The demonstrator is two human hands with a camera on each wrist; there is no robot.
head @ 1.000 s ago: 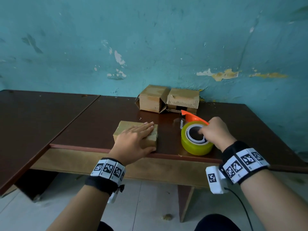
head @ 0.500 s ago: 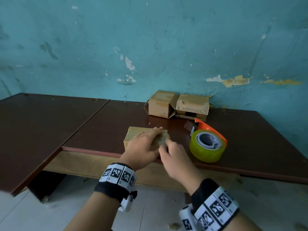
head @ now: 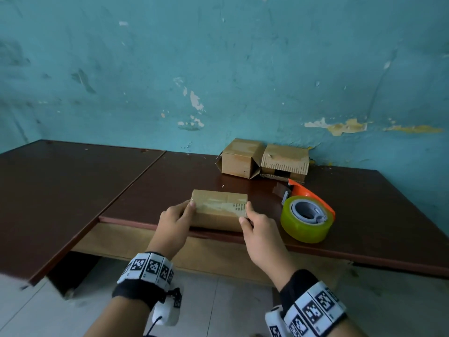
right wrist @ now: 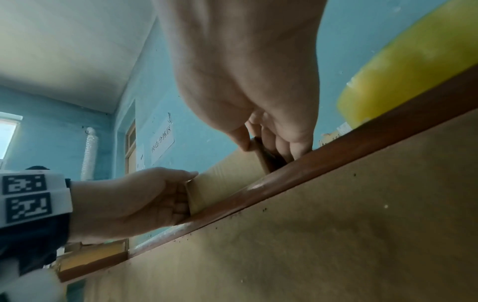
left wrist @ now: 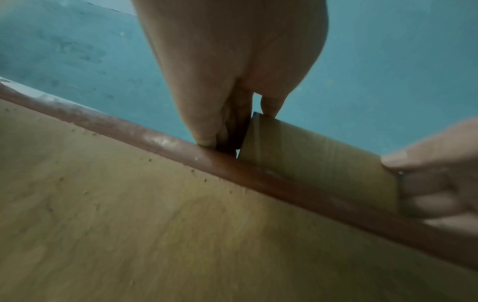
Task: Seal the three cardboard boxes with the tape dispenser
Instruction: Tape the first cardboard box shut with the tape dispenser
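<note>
A small taped cardboard box (head: 220,207) lies at the table's front edge. My left hand (head: 178,218) grips its left end, thumb on top, and my right hand (head: 255,223) grips its right end. In the left wrist view the box (left wrist: 305,149) sits on the table edge with my left hand (left wrist: 232,126) at its end. The right wrist view shows the box (right wrist: 227,175) held between my right hand (right wrist: 269,143) and left hand (right wrist: 165,194). The tape dispenser (head: 307,218), orange with a yellow roll, lies free to the right. Two more boxes (head: 240,158) (head: 285,161) stand by the wall.
The dark brown table (head: 158,188) adjoins a second tabletop (head: 60,190) on the left. A peeling teal wall (head: 218,69) runs behind. Tiled floor shows below the table's front edge.
My right hand let go of the tape dispenser and moved left to the box's right end. My left hand shifted from lying flat on top to gripping the left end.
</note>
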